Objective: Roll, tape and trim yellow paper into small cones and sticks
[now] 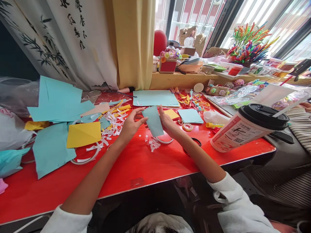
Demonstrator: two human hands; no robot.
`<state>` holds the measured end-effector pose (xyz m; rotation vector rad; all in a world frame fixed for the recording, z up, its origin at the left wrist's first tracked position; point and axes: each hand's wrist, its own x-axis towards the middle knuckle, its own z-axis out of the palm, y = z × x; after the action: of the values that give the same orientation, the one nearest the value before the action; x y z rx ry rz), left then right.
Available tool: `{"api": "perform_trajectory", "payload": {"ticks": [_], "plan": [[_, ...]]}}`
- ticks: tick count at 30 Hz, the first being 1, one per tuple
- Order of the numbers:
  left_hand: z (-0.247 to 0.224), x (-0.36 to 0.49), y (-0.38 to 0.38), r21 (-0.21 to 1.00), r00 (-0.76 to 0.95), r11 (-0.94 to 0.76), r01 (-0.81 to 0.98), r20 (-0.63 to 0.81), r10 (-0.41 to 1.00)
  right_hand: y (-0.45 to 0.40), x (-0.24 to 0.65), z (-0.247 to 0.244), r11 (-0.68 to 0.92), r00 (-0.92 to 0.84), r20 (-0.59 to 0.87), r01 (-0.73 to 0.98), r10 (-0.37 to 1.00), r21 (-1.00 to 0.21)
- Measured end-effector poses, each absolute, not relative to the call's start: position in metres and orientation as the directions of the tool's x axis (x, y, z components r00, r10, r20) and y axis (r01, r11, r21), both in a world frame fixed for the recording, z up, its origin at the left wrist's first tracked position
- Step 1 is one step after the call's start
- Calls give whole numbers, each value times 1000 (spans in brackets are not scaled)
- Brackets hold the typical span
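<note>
A small light-blue piece of paper is held up between both hands above the red table. My left hand grips its left edge, thumb and fingers on either side. My right hand holds the opposite edge, its fingers pointing up and partly hidden by the paper. Just below lies a white ring, perhaps a tape roll, beside a little heap of white paper scraps. A black loop, like a scissor handle, shows near my right forearm.
Blue sheets, a yellow sheet and white shreds cover the left side. Behind are a blue stack, blue squares and yellow scraps. A tall lidded cup leans at right, near a person's striped sleeve.
</note>
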<state>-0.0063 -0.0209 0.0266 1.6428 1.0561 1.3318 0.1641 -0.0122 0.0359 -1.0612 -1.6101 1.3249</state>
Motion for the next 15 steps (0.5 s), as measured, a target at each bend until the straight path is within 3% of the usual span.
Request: {"api": "perform_trajectory", "payload": {"ticks": [5,15], "plan": [[23,-5,-18,920,33,-377,104,375,926,-12,167,36,155,-369,94,137,924,-978],[26,-3,-21,920,-1,-374,116,376,926,-13,164,35,287,-338,164,357,927,-889]]}}
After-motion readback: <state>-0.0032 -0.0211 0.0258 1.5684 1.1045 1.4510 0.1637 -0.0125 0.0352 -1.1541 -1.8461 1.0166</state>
